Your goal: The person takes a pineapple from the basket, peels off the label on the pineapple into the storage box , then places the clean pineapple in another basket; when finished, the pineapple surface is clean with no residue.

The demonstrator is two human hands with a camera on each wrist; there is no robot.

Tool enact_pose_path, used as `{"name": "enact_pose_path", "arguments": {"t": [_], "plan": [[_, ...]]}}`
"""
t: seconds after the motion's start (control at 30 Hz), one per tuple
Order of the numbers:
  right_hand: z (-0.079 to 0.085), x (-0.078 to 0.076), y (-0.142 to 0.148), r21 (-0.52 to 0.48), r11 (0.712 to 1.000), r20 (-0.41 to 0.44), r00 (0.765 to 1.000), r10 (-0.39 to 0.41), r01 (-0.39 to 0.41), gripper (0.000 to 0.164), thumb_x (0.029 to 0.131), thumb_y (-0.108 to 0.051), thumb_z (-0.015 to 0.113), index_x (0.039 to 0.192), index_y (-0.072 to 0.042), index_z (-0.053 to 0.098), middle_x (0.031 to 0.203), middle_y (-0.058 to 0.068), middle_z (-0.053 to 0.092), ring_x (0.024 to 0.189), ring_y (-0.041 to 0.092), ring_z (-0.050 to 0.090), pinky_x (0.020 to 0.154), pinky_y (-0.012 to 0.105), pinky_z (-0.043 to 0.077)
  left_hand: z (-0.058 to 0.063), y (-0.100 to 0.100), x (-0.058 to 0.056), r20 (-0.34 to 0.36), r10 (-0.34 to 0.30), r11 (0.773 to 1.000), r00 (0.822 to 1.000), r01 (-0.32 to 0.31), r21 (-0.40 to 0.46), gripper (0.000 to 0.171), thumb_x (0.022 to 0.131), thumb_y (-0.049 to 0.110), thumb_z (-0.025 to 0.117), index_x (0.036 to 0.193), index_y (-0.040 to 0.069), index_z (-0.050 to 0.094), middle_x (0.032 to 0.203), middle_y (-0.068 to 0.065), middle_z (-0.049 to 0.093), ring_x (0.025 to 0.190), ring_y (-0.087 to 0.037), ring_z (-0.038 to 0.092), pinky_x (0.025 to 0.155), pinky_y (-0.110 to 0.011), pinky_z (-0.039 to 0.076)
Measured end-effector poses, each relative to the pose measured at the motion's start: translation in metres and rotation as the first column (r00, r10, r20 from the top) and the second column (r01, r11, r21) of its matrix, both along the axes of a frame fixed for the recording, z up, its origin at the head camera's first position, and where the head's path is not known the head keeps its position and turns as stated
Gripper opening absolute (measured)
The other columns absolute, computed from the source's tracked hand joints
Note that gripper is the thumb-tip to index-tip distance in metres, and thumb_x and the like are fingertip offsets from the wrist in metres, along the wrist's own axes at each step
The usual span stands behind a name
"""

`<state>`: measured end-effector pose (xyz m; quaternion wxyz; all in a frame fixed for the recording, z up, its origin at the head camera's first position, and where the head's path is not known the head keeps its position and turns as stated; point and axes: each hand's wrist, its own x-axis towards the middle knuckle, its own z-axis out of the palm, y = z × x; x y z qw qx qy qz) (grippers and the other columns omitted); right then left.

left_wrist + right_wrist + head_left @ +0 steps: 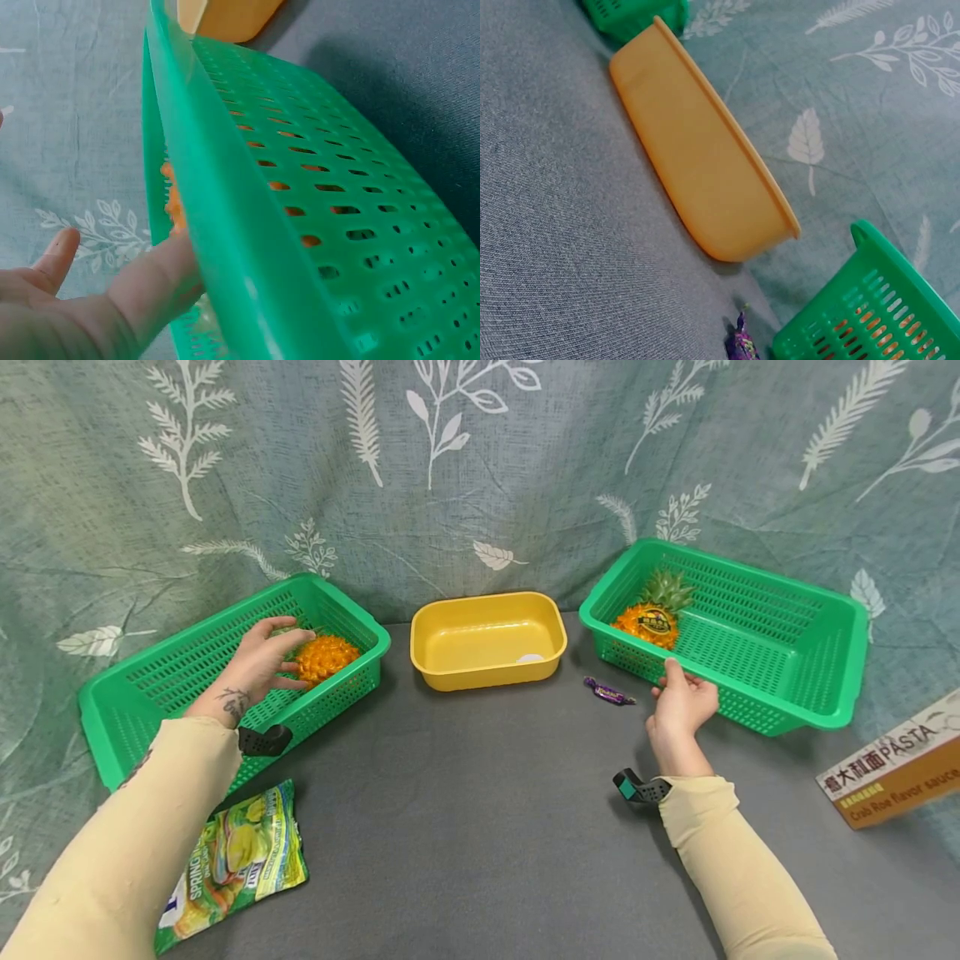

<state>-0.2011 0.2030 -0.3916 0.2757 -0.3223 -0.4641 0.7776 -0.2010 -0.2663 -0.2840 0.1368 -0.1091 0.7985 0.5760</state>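
Note:
Reaching into the left green basket (315,724), my left hand (258,667) has its fingers spread beside an orange toy pineapple (327,659). In the left wrist view a finger (154,281) dips behind the basket rim (217,187), close to the pineapple; whether it touches cannot be told. My right hand (681,706) hovers by the front wall of the right green basket (795,647), fingers loosely bent, with nothing seen in it. Inside that basket, at its left end, another pineapple (648,622) with green leaves and a black label lies. A purple wrapped candy (609,692) is left of this hand.
Between the baskets stands a yellow tub (487,680) with a small white thing (530,657) inside. A green snack bag (240,852) lies near the left forearm. At the right edge is a pasta box (896,760). A patterned curtain (480,485) hangs behind the grey table (465,827).

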Motion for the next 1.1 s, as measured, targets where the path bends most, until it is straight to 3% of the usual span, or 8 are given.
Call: {"name": "enact_pose_path", "arguments": {"t": [0.23, 0.37, 0.5, 0.6, 0.8, 0.87, 0.97, 1.1], "plan": [[-0.001, -0.001, -0.001, -0.002, 1.000, -0.007, 1.000, 0.002, -0.002, 0.023, 0.084, -0.011, 0.066, 0.086, -0.010, 0.043, 0.078, 0.003, 0.047, 0.059, 0.009, 0.048, 0.045, 0.016, 0.041, 0.007, 0.007, 0.005, -0.068, -0.009, 0.998, 0.998, 0.004, -0.069, 0.081, 0.092, 0.046, 0.047, 0.149, 0.013, 0.001, 0.154, -0.018, -0.007, 0.134, -0.051, 0.016, 0.101, -0.059, 0.032], [-0.001, -0.002, -0.001, 0.001, 1.000, -0.005, 1.000, 0.002, -0.002, 0.022, 0.084, -0.011, 0.066, 0.085, -0.010, 0.044, 0.077, 0.003, 0.048, 0.058, 0.009, 0.048, 0.044, 0.017, 0.041, 0.017, 0.025, 0.016, -0.219, 0.053, 0.998, 0.974, -0.059, -0.021, 0.075, 0.092, 0.045, 0.049, 0.148, 0.013, 0.012, 0.150, -0.019, 0.013, 0.128, -0.037, 0.036, 0.097, -0.041, 0.043], [0.000, -0.002, 0.000, -0.001, 1.000, -0.003, 1.000, 0.006, -0.006, 0.023, 0.084, -0.012, 0.066, 0.086, -0.010, 0.044, 0.077, 0.003, 0.048, 0.057, 0.010, 0.048, 0.044, 0.017, 0.041, 0.025, 0.057, 0.031, -0.418, 0.156, 0.980, 0.895, -0.087, 0.180, 0.056, 0.091, 0.029, 0.056, 0.138, 0.012, 0.032, 0.122, -0.006, 0.044, 0.098, -0.016, 0.052, 0.076, -0.019, 0.050], [0.001, -0.002, 0.000, -0.004, 1.000, -0.006, 1.000, 0.009, -0.010, 0.023, 0.084, -0.012, 0.066, 0.087, -0.010, 0.044, 0.077, 0.003, 0.048, 0.057, 0.010, 0.048, 0.044, 0.017, 0.041, 0.027, 0.080, 0.040, -0.524, 0.214, 0.952, 0.825, -0.056, 0.302, 0.040, 0.089, 0.018, 0.058, 0.126, 0.014, 0.042, 0.105, 0.000, 0.050, 0.086, -0.010, 0.054, 0.071, -0.019, 0.051], [0.001, 0.000, 0.000, -0.008, 1.000, -0.019, 1.000, 0.004, -0.004, 0.022, 0.084, -0.011, 0.066, 0.089, -0.009, 0.044, 0.078, 0.003, 0.048, 0.059, 0.010, 0.048, 0.045, 0.017, 0.041, 0.015, 0.108, 0.052, -0.633, 0.271, 0.935, 0.725, -0.043, 0.351, 0.036, 0.085, 0.005, 0.058, 0.120, 0.015, 0.050, 0.103, -0.001, 0.054, 0.080, -0.009, 0.058, 0.070, -0.021, 0.051], [0.001, 0.000, 0.000, -0.003, 1.000, -0.020, 1.000, 0.002, -0.003, 0.022, 0.085, -0.011, 0.066, 0.090, -0.009, 0.045, 0.079, 0.003, 0.048, 0.060, 0.009, 0.048, 0.045, 0.017, 0.041, 0.007, 0.113, 0.055, -0.645, 0.291, 0.928, 0.706, -0.043, 0.371, 0.038, 0.084, 0.003, 0.058, 0.120, 0.013, 0.051, 0.102, -0.001, 0.055, 0.079, -0.009, 0.059, 0.070, -0.021, 0.051], [0.000, 0.001, 0.000, 0.007, 1.000, -0.022, 1.000, 0.002, -0.002, 0.021, 0.085, -0.011, 0.065, 0.091, -0.009, 0.045, 0.080, 0.003, 0.048, 0.060, 0.009, 0.048, 0.045, 0.017, 0.041, -0.005, 0.120, 0.058, -0.634, 0.322, 0.909, 0.703, -0.043, 0.414, 0.039, 0.083, 0.001, 0.058, 0.120, 0.012, 0.050, 0.101, -0.001, 0.056, 0.080, -0.009, 0.061, 0.070, -0.021, 0.052], [-0.001, 0.001, 0.000, 0.019, 1.000, -0.021, 1.000, 0.003, -0.002, 0.022, 0.085, -0.012, 0.065, 0.089, -0.009, 0.044, 0.079, 0.003, 0.048, 0.059, 0.010, 0.048, 0.045, 0.017, 0.041, -0.026, 0.129, 0.061, -0.571, 0.357, 0.888, 0.739, -0.078, 0.454, 0.039, 0.084, 0.000, 0.058, 0.120, 0.012, 0.050, 0.100, -0.001, 0.056, 0.082, -0.009, 0.063, 0.070, -0.022, 0.053]]}}
